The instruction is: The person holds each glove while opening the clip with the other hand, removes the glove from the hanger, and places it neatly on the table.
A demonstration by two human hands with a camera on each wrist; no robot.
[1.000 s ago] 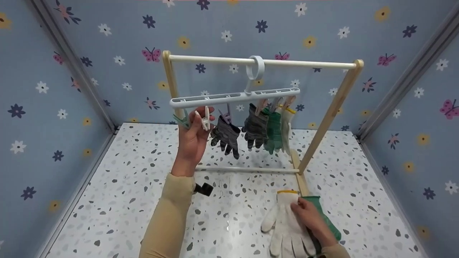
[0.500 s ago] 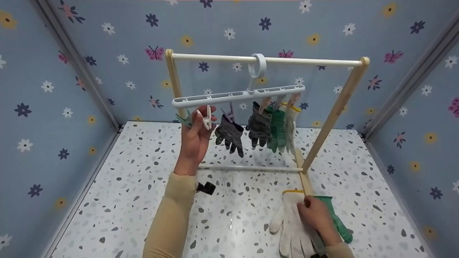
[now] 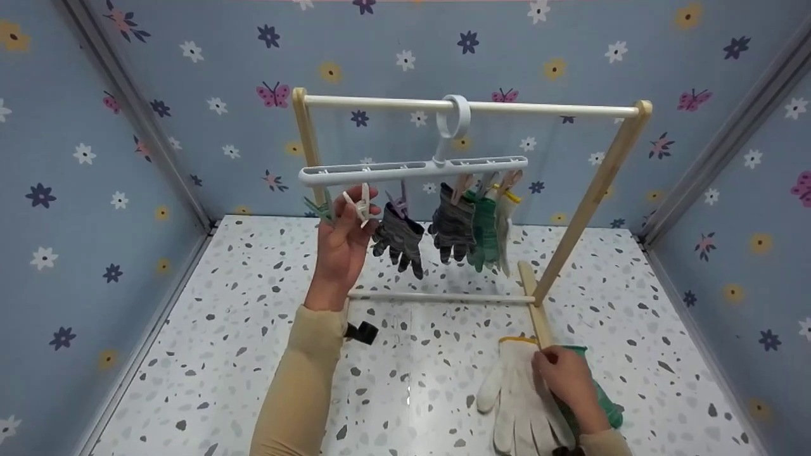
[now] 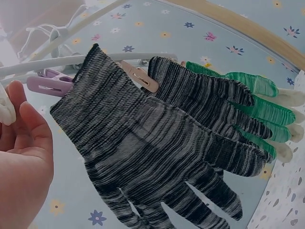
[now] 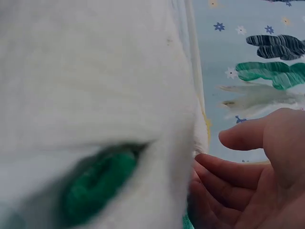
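Observation:
In the head view my left hand (image 3: 345,244) pinches a white clothespin (image 3: 361,206) below the left part of a white hanger (image 3: 367,174). A green clothespin (image 3: 320,208) hangs beside that hand. Just right, a purple clothespin (image 4: 47,85) holds a dark striped glove (image 4: 138,124). My right hand (image 3: 570,383) is at the edge of a white glove (image 3: 523,399) with a yellow-trimmed cuff, low on the right. In the right wrist view its fingers touch the glove's edge, and the thumb stands apart. A green glove (image 3: 607,405) lies partly hidden behind that hand.
The hanger hooks over the top bar (image 3: 545,109) of a wooden rack. Farther right on it hang another striped glove (image 3: 453,225), a green glove (image 3: 485,234) and a white glove (image 3: 505,231). Flowered walls (image 3: 405,38) enclose the speckled surface (image 3: 253,329).
The hanger and its gloves have swung slightly to the left with my left hand, which keeps the white clothespin. My right hand has shifted a little right along the white glove's edge.

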